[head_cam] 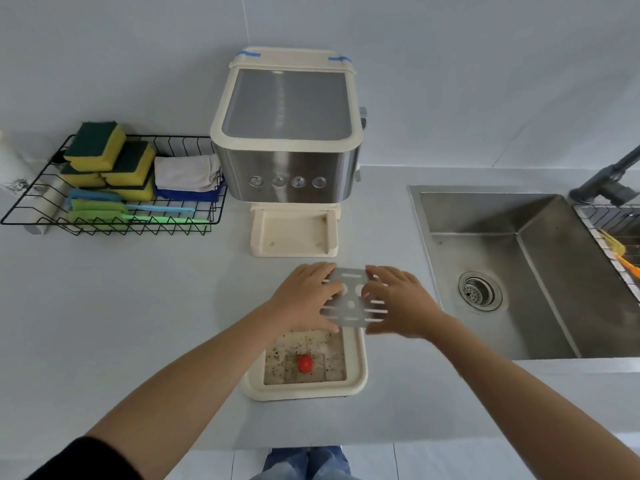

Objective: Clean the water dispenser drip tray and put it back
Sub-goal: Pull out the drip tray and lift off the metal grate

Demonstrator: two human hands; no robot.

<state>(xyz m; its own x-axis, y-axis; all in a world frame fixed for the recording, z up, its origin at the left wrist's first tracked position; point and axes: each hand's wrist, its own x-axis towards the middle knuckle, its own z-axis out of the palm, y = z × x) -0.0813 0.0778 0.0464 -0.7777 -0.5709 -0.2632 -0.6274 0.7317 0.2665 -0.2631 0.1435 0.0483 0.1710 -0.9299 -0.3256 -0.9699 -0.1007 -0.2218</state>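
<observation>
Jeans-clad legs (306, 462) show below the counter edge. Just beyond, the drip tray (356, 367) sits out of the dispenser (287, 140), its floor speckled with grime around 1 red float (304, 364). Left of the tray the counter (138, 306) is bare; the sponge rack (110, 185) is well apart. Left hand (306, 296) and right hand (398, 301) grasp the metal grate (351, 301) by opposite edges above the tray's far end. Best kept level. Right of the tray, the sink (554, 271) offers open room.
</observation>
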